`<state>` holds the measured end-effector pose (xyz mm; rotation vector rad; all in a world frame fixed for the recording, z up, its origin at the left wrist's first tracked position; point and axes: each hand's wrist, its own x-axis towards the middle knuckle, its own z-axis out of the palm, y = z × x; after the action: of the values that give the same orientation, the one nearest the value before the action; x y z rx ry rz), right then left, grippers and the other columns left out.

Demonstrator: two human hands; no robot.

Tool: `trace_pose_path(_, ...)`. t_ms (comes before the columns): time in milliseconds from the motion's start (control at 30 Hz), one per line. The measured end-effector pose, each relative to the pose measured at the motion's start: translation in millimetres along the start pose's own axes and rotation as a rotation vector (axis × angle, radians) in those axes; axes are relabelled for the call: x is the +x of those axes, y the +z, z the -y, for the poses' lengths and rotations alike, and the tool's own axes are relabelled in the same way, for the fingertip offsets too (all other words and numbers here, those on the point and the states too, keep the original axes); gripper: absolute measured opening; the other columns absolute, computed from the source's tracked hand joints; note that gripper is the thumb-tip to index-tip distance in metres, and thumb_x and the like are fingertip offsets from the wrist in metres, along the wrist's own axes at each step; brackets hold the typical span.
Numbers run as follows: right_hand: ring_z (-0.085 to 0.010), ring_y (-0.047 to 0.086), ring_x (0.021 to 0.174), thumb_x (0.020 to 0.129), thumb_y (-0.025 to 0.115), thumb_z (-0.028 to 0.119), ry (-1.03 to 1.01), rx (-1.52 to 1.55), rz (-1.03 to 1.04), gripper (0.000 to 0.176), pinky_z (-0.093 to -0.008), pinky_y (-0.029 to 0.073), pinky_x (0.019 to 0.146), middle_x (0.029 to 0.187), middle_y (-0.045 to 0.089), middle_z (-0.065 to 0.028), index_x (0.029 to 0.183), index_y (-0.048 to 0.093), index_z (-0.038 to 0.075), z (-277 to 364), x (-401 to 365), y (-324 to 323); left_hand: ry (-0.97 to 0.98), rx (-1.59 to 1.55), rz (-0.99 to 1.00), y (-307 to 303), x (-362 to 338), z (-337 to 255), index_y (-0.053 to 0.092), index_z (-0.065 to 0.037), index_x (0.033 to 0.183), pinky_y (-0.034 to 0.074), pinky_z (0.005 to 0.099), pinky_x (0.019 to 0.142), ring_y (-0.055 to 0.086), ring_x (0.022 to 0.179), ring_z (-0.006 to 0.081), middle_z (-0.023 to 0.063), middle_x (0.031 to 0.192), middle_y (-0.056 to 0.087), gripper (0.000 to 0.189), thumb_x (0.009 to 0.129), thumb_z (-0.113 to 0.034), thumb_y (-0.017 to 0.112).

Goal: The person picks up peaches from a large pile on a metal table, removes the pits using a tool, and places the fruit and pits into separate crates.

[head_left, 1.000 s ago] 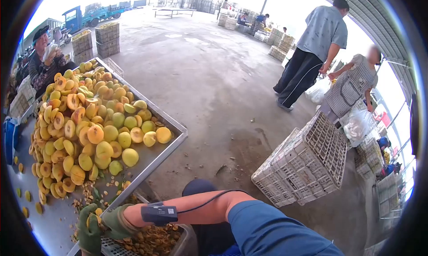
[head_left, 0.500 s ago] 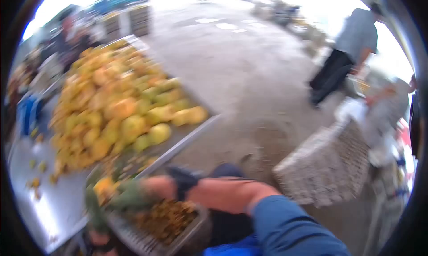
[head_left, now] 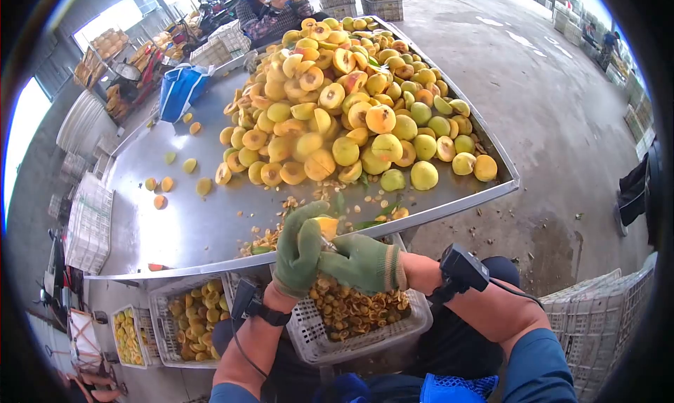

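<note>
My left hand (head_left: pixel 298 252), in a green glove, is closed around a piece of yellow peach (head_left: pixel 326 225) above the table's near edge. Against it, my right hand (head_left: pixel 361 262), gloved in green too, is closed. A small metallic tip shows between the hands; the rest of that tool is hidden by the fingers. Beneath both hands is a white plastic basket (head_left: pixel 330 354) full of brownish-yellow peach scraps (head_left: pixel 358 308). Beyond them, a big heap of halved and whole yellow peaches (head_left: pixel 319 119) lies on the metal table (head_left: pixel 189 220).
Peach pits (head_left: pixel 263 241) and a few leaves lie along the table's raised front rim. At lower left stand crates of peaches (head_left: pixel 196 319). A blue bag (head_left: pixel 181 93) sits on the table's far left, and another person (head_left: pixel 270 13) is behind the heap. Stacked crates (head_left: pixel 597 326) stand at right.
My view has swung right to left, bringing the table and heap to the centre. The earlier frame is blurred; both hands are now together over the basket.
</note>
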<state>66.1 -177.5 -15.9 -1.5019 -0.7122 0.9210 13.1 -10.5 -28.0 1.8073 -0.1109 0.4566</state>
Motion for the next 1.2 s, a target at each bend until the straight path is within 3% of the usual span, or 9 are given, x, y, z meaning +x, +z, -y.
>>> trace_pose_path(133, -0.0115, 0.051, 0.049, 0.1, 0.055, 0.04, 0.326, 0.154, 0.208, 0.036, -0.0283, 0.042, 0.044, 0.063, 0.052, 0.002, 0.093, 0.064, 0.006, 42, -18, -18, 0.009, -0.062, 0.051, 0, -3, -7, 0.058, 0.0, 0.132, 0.052, 0.0335, 0.094, 0.064, 0.107, 0.0182, 0.0121, 0.12, 0.067, 0.037, 0.108, -0.027, 0.047)
trace_pose_path(300, -0.0068, 0.045, 0.042, 0.1, 0.057, 0.042, 0.315, 0.376, 0.328, 0.035, -0.023, 0.035, 0.036, 0.061, 0.05, 0.0039, 0.092, 0.063, 0.009, 28, -16, -21, -0.11, -0.286, 0.083, -1, -7, -17, 0.057, 0.001, 0.132, 0.05, 0.0339, 0.096, 0.061, 0.109, 0.018, 0.0112, 0.123, 0.064, 0.033, 0.106, -0.019, 0.051)
trace_pose_path(433, -0.0065, 0.049, 0.045, 0.098, 0.062, 0.034, 0.306, 0.242, -0.02, 0.029, -0.0233, 0.035, 0.037, 0.063, 0.054, 0.0024, 0.09, 0.063, 0.006, 38, -21, 9, 0.142, -0.06, 0.154, -11, -5, 0, 0.056, -0.002, 0.135, 0.05, 0.0344, 0.098, 0.061, 0.114, 0.0198, 0.0122, 0.13, 0.061, 0.036, 0.107, -0.024, 0.049)
trace_pose_path(533, -0.0096, 0.046, 0.04, 0.096, 0.066, 0.031, 0.334, 0.205, 0.057, 0.028, -0.0259, 0.033, 0.035, 0.059, 0.052, -0.0004, 0.087, 0.063, 0.004, 45, -26, 9, -0.025, -0.271, 0.223, -14, -14, -20, 0.052, -0.001, 0.139, 0.048, 0.0373, 0.103, 0.059, 0.121, 0.0231, 0.014, 0.132, 0.06, 0.038, 0.105, -0.019, 0.051)
trace_pose_path(767, -0.0102, 0.032, 0.032, 0.103, 0.058, 0.04, 0.3, 0.557, 0.332, 0.04, -0.0289, 0.026, 0.031, 0.046, 0.036, 0.0031, 0.084, 0.061, 0.005, 28, -44, 15, 0.084, -0.221, 0.228, -21, -35, -40, 0.046, 0.002, 0.144, 0.048, 0.0353, 0.103, 0.059, 0.123, 0.0221, 0.0155, 0.136, 0.057, 0.043, 0.106, -0.019, 0.047)
trace_pose_path(1000, -0.01, 0.031, 0.033, 0.107, 0.044, 0.046, 0.209, 1.104, 0.644, 0.047, -0.0288, 0.027, 0.034, 0.046, 0.033, 0.0064, 0.082, 0.057, 0.009, -3, -60, 44, 0.053, -0.528, -0.214, 12, -72, -28, 0.055, 0.0, 0.135, 0.053, 0.033, 0.091, 0.063, 0.105, 0.0168, 0.0074, 0.12, 0.064, 0.036, 0.107, -0.024, 0.052)
trace_pose_path(1067, -0.0103, 0.033, 0.035, 0.108, 0.041, 0.046, 0.139, 0.978, 0.567, 0.048, -0.0283, 0.029, 0.035, 0.049, 0.037, 0.0055, 0.084, 0.059, 0.009, 14, -69, 52, -0.176, -0.919, -0.159, 0, -81, -38, 0.06, -0.004, 0.132, 0.055, 0.0288, 0.083, 0.064, 0.096, 0.0107, 0.0058, 0.115, 0.066, 0.041, 0.107, -0.037, 0.053)
trace_pose_path(1100, -0.0105, 0.035, 0.035, 0.107, 0.041, 0.048, 0.171, 0.819, 0.443, 0.05, -0.0283, 0.029, 0.035, 0.05, 0.04, 0.0051, 0.087, 0.061, 0.008, 17, -76, 45, -0.227, -0.805, -0.186, -11, -79, -39, 0.062, -0.006, 0.128, 0.057, 0.0259, 0.069, 0.066, 0.083, 0.0099, 0.0056, 0.103, 0.07, 0.053, 0.105, -0.052, 0.05)
trace_pose_path(1200, -0.0111, 0.041, 0.038, 0.106, 0.042, 0.054, 0.298, 0.361, 0.209, 0.056, -0.0283, 0.032, 0.037, 0.055, 0.047, 0.0038, 0.096, 0.068, 0.006, 26, -80, 48, -0.328, -0.607, -0.205, -34, -96, -55, 0.064, -0.005, 0.121, 0.057, 0.0245, 0.067, 0.068, 0.082, 0.011, 0.0067, 0.102, 0.071, 0.052, 0.108, -0.051, 0.044)
